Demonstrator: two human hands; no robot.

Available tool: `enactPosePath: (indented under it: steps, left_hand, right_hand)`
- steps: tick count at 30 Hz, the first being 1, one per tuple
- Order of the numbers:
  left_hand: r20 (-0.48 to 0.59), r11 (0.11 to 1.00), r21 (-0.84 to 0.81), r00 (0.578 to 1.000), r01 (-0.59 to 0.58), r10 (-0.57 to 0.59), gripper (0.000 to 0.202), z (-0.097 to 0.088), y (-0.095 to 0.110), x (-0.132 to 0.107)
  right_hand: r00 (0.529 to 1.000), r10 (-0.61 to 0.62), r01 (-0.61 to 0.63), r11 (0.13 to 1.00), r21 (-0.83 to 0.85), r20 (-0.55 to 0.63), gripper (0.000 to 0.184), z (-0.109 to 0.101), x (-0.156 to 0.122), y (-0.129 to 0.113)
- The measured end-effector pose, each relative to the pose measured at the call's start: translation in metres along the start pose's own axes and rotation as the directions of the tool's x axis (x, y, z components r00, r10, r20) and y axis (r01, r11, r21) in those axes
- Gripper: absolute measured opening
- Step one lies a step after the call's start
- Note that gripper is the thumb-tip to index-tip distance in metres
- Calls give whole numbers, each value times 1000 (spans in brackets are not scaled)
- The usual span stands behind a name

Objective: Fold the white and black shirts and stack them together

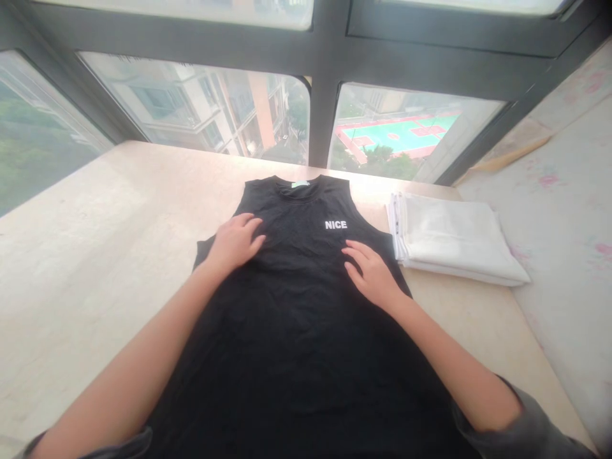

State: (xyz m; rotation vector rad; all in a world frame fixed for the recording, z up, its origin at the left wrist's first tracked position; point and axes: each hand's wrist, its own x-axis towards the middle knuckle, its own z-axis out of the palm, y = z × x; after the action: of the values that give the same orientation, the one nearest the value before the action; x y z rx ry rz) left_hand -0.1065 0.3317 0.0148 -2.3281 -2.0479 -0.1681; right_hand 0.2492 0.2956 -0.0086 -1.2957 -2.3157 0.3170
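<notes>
A black sleeveless shirt (296, 306) is spread out on the pale stone sill, its neckline toward the window and its lower part running out of view at the bottom. White letters reading NICE mark the chest on the right side. My left hand (235, 242) rests on the left chest area near the armhole, fingers spread and holding nothing. On the right, below the lettering, my right hand (371, 273) lies over the fabric with its fingers apart and nothing in them. Small creases run across the cloth between both hands.
A folded stack of white cloth (454, 236) sits right of the shirt, close to the flower-patterned wall (564, 255). Dark window frames (325, 95) rise behind the sill (95, 255). Buildings and a sports court show outside, far below.
</notes>
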Motion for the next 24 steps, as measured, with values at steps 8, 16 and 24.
enactPosePath:
  steps: [8,16,24]
  left_hand:
    - [64,999,17,997,-38,36,70,40,19,13]
    - [41,997,40,997,68,-70,67,31,44,-4]
    - [28,905,-179,917,-387,398,67,5,199,-154]
  right_hand:
    - [985,102,-62,962,-266,139,56,38,83,32]
    - [981,173,-139,942,-305,90,54,39,79,44]
    - [982,158,-128,959,-251,105,51,35,83,47]
